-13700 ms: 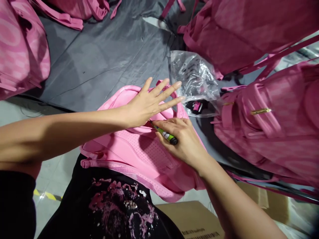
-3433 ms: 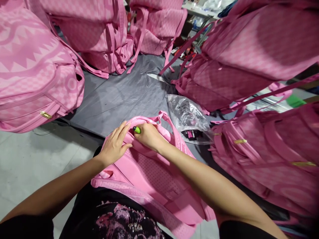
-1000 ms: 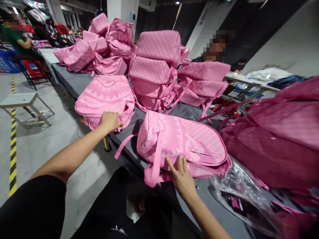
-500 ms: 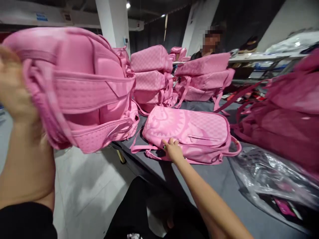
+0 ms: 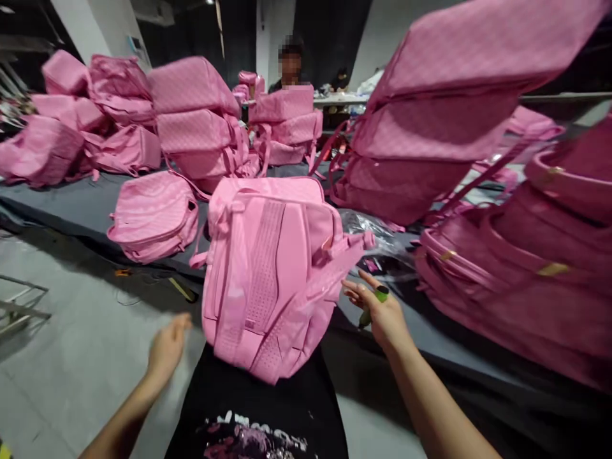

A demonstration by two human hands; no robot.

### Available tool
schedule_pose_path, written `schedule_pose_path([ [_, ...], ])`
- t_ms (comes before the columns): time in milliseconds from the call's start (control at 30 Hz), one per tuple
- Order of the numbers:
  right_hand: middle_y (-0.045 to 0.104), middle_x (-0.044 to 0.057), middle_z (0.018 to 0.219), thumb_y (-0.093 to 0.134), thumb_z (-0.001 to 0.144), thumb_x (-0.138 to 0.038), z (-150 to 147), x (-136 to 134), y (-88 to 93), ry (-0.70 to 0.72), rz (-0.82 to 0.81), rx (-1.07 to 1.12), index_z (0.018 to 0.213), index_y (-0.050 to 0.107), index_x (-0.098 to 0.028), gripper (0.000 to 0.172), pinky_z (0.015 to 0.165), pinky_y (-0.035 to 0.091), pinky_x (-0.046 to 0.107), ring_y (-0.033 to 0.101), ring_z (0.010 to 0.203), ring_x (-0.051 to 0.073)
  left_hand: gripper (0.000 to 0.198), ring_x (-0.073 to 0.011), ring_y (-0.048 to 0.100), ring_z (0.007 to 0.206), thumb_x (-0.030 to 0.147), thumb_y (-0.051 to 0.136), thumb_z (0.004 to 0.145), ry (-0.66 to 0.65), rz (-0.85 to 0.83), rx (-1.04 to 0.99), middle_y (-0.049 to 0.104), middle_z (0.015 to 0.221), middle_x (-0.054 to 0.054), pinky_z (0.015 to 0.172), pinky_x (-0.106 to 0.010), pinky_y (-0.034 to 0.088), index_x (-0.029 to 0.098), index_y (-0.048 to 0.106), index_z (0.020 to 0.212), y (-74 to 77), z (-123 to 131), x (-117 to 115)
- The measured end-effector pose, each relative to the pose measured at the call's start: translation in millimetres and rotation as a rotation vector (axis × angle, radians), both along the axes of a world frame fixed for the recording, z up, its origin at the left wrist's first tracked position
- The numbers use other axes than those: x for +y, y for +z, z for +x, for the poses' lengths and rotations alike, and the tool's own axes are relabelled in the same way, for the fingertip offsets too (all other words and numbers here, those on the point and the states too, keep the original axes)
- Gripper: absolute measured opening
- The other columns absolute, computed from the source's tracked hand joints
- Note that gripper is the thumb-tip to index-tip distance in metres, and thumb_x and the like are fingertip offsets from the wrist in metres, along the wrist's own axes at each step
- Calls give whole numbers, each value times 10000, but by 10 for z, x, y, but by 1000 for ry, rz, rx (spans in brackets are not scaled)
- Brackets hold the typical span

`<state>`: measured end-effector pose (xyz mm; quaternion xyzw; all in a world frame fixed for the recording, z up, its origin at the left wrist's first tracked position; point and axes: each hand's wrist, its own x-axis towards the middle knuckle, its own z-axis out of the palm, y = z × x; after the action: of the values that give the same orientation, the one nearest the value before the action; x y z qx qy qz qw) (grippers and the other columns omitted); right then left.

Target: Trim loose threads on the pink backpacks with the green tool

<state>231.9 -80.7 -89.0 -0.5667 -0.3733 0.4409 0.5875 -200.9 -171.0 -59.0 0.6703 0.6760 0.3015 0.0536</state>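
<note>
A pink backpack (image 5: 287, 274) stands nearly upright before my lap at the table's edge, its padded back and shoulder straps towards me. To its left, my left hand (image 5: 168, 344) is in the air, a little blurred, fingers loosely bent and holding nothing, apart from the bag. On the other side, my right hand (image 5: 380, 312) has its fingertips close by a loose strap (image 5: 329, 271); whether they touch it is unclear. A small green tool with dark ends (image 5: 370, 309) is held in that hand, its kind partly hidden by the fingers.
Another pink backpack (image 5: 155, 217) lies on the dark-covered table (image 5: 95, 204). Stacked pink backpacks (image 5: 191, 121) line the table, with tall piles (image 5: 444, 121) close on the right. Clear plastic (image 5: 373, 229) lies behind my right hand. A person (image 5: 291, 67) is beyond the stacks.
My view has turned right. My left hand, earlier gripping a raised backpack, is off it and lower. My right hand has left the lying backpack's side. One backpack now stands upright before me.
</note>
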Motion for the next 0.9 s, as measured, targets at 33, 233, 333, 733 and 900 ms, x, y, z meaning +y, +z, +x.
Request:
schedule_pose_path([
  [33, 747, 125, 1065, 801, 668, -586, 65, -99, 24, -1, -4, -58, 1291, 622, -167, 772, 800, 578, 386, 718, 927, 266, 422, -258, 611, 1204, 434, 423, 1023, 7, 19, -20, 602, 1342, -115, 1009, -461, 538, 269, 495, 1404, -115, 97, 52],
  [233, 682, 180, 1273, 622, 818, -453, -212, -386, 391, -71, 109, -444, 1316, 631, -120, 599, 997, 509, 481, 657, 1134, 303, 1029, -428, 240, 1515, 609, 646, 827, -5, 113, -2, 260, 1617, -241, 1222, -608, 271, 154, 136, 1596, -62, 662, 806],
  [333, 658, 157, 1304, 542, 917, -282, -371, -750, 567, -337, 399, -801, 1410, 560, -181, 504, 1010, 500, 447, 640, 1163, 276, 1243, -499, 251, 1485, 673, 721, 736, 112, 153, 64, 232, 1609, -297, 1182, -679, 252, 129, 21, 1608, 207, 718, 1041],
  [733, 736, 228, 889, 595, 907, -159, -537, -571, 600, 425, -476, -1464, 925, 706, -108, 123, 732, 522, 424, 719, 885, 369, 717, -333, 509, 1232, 629, 721, 771, -349, 0, 426, 582, 1232, -139, 1063, -428, 421, 208, 569, 1330, 714, 1203, 2248],
  [900, 736, 145, 942, 615, 933, -469, -233, -489, 245, 278, -530, -1288, 1070, 616, -159, 339, 693, 487, 332, 710, 900, 300, 654, -342, 502, 1221, 648, 688, 777, -295, -3, 390, 564, 1189, -136, 966, -420, 478, 226, 591, 1268, 675, 1322, 2400],
])
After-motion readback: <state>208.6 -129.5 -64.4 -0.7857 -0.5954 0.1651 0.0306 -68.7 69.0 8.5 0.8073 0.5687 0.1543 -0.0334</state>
